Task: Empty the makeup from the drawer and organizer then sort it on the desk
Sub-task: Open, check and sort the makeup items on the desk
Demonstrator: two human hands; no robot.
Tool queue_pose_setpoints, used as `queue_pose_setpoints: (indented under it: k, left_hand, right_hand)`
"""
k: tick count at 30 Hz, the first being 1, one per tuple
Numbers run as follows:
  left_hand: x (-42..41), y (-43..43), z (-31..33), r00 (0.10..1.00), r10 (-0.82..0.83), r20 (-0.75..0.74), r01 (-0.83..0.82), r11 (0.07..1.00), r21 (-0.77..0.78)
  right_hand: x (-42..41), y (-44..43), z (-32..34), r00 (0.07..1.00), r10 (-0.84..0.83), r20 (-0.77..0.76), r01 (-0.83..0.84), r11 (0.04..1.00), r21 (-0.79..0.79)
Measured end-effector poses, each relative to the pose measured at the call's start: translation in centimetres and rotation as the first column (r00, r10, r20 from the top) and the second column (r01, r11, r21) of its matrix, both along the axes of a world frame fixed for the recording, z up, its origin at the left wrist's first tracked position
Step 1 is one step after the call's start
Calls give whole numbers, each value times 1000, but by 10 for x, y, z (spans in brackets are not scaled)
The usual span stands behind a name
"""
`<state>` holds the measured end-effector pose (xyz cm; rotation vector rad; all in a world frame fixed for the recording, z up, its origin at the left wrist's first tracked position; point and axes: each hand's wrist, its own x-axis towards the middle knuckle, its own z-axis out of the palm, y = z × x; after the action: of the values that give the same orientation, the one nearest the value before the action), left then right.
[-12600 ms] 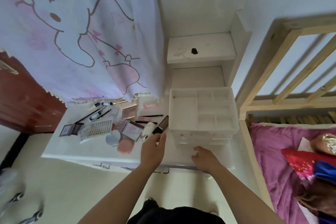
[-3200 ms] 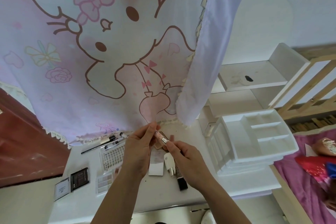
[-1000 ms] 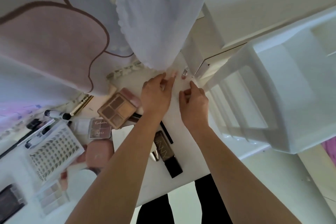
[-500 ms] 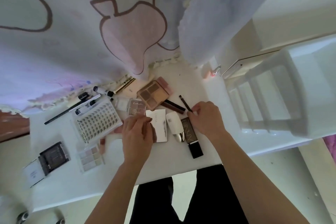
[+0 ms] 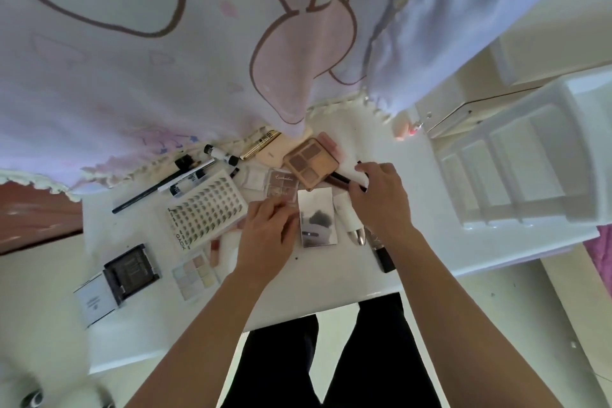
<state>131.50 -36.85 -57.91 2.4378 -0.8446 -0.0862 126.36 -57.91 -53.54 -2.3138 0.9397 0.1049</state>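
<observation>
Makeup lies spread over the white desk [image 5: 331, 278]. My right hand [image 5: 381, 200] curls its fingers round a thin dark pencil [image 5: 341, 179] just right of a brown eyeshadow palette [image 5: 311, 161]. My left hand [image 5: 268, 235] lies with bent fingers against the left edge of a mirrored compact [image 5: 318, 217]; its fingertips are hidden. A white tube [image 5: 346, 214] and a dark lipstick case [image 5: 382, 255] lie partly under my right wrist. The white organizer [image 5: 516, 159] stands at the right, its compartments bare.
Left of my hands are a lash tray [image 5: 207, 209], a pastel palette [image 5: 195, 275], a black palette [image 5: 130, 270] and a long black pencil [image 5: 149, 192]. A gold mascara [image 5: 261, 144] lies under the hanging cartoon curtain [image 5: 198, 43]. The desk's front edge is near my legs.
My right hand has moved up from the dark lipstick case to the thin pencil beside the brown palette. My left hand stays at the mirrored compact's left edge.
</observation>
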Motion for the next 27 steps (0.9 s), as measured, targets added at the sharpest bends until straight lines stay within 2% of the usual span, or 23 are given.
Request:
queue_pose_setpoints:
  k: [3,6,10,12,15,17,19,20,21,22,24,27]
  left_hand:
    - [3,13,-3,1000,-14,9,14,1000,-3]
    - [3,23,-3,1000,11,15,-10,1000,-27]
    - [0,24,-5,999,24,27,-22,998,-63]
    - [0,24,-7,1000,31,5,-30,997,-77]
    - [0,25,-10,999,39,-35,-41,997,-68]
    - [0,22,-4,992,81,-99,-87,995,-57]
    - [2,12,18,921,217,-322,-266,957,-116]
    - [4,7,31,827,299,-477,-409,901,-144]
    - [6,2,42,710,343,-615,-539,827,-160]
    - [8,-2,54,643,365,-673,-619,765,-177]
    - [13,-5,68,601,318,-733,-671,699,-247]
    - [16,-9,85,559,46,-828,-584,730,-354]
  right_hand:
    - [19,17,1,998,36,50,-36,999,-1]
    - [39,27,-4,995,49,82,-43,996,-72]
    - [63,23,-17,999,19,-33,-25,980,-196]
    - [71,16,-22,994,-19,-104,1,986,-169]
    - [74,8,-26,993,-52,-104,50,998,-24]
    - [69,8,-18,999,-24,-24,24,1000,-4]
    - [58,16,0,995,19,101,-25,998,62]
    - [50,22,10,987,38,154,-62,987,151]
    - [41,29,19,983,44,181,-96,952,291]
    - [32,37,26,982,33,186,-115,885,451]
    - [16,48,31,989,2,149,-104,730,675]
    - [2,58,37,993,9,115,-95,629,771]
